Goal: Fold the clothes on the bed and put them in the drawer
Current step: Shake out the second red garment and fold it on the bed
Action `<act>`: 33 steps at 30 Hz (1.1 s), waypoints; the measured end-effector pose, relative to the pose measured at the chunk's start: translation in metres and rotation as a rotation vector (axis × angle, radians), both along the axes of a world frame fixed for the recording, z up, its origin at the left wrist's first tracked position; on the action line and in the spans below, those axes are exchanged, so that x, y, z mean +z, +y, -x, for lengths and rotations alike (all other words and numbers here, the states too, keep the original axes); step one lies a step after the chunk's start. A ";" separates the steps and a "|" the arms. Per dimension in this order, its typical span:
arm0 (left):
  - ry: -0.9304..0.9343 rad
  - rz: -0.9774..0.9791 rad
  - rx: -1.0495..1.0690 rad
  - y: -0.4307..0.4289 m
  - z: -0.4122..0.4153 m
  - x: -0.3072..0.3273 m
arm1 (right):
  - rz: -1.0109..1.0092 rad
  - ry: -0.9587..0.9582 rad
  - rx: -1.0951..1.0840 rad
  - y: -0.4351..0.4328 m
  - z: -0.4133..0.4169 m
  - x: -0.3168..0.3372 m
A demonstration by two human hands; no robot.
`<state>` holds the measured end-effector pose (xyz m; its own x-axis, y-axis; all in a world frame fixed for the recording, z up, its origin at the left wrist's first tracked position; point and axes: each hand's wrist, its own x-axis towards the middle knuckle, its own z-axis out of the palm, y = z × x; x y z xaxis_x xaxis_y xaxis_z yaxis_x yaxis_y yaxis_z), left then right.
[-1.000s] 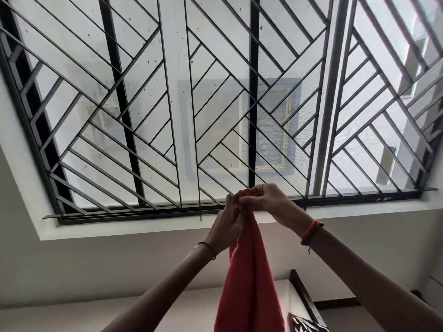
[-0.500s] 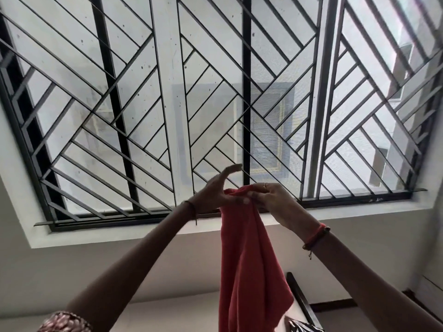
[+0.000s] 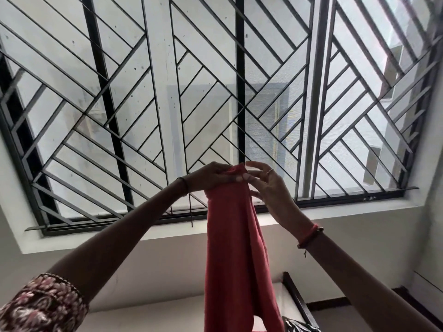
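A red garment [image 3: 235, 248] hangs straight down in front of me, held up at arm's length against the window. My left hand [image 3: 211, 177] is closed over its top edge from the left. My right hand [image 3: 266, 185] touches the same top edge from the right, thumb and forefinger pinching the cloth, the other fingers spread. The garment's lower part runs out of the frame at the bottom. Neither the bed surface nor the drawer is in view.
A large window with a black diagonal metal grille [image 3: 215, 104] fills the upper view above a white sill [image 3: 335, 212]. A dark wooden headboard edge [image 3: 297, 298] and a black-and-white patterned cloth [image 3: 299, 327] show at the bottom right.
My left hand's fingers, raised and spread half a second ago, have closed down over the garment's top. My right hand's fingers have loosened and spread. The garment hangs narrower.
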<state>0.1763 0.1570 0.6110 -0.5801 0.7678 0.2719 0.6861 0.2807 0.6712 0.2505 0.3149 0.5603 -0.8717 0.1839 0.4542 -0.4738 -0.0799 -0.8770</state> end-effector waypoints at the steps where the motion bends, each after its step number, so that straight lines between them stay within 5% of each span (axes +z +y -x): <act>1: -0.011 -0.001 -0.005 -0.001 -0.001 0.004 | -0.030 0.017 -0.035 0.001 0.001 -0.006; 14: 0.108 0.034 0.139 -0.030 0.012 0.040 | -0.603 -0.057 -0.316 -0.002 0.018 -0.091; 29: 0.122 -0.177 0.216 -0.061 0.028 0.055 | -0.431 0.051 -0.668 0.021 0.025 -0.074; 33: 0.123 -0.264 0.188 -0.052 0.025 0.058 | -0.681 0.263 -0.805 0.005 0.019 -0.089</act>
<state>0.1509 0.1055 0.6693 -0.6553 0.5440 0.5241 0.7193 0.2374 0.6529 0.2317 0.3200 0.4716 -0.4691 0.2969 0.8317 -0.3490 0.8028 -0.4834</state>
